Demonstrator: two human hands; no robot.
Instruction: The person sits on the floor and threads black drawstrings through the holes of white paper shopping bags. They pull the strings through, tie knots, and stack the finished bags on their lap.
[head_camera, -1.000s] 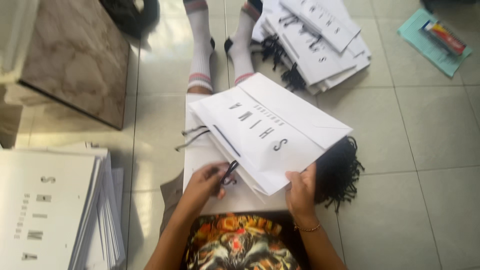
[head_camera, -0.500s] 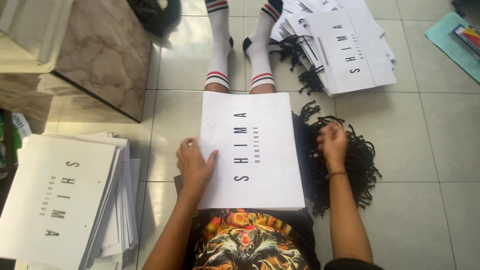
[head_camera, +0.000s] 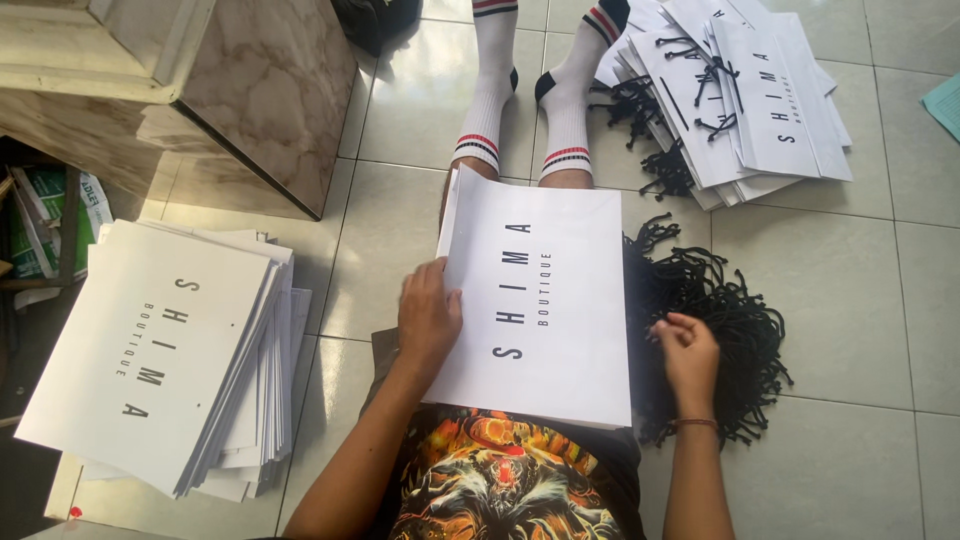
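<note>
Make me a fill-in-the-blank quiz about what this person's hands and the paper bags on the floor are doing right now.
1. The left hand rests flat on the white paper bag lying across the person's ____.
2. The right hand reaches into a pile of ____ cords.
3. The stack of bags without handles lies on the person's ____ side.
4. The finished bags lie beside the person's ____.

Missing words: legs; black; left; feet
</note>
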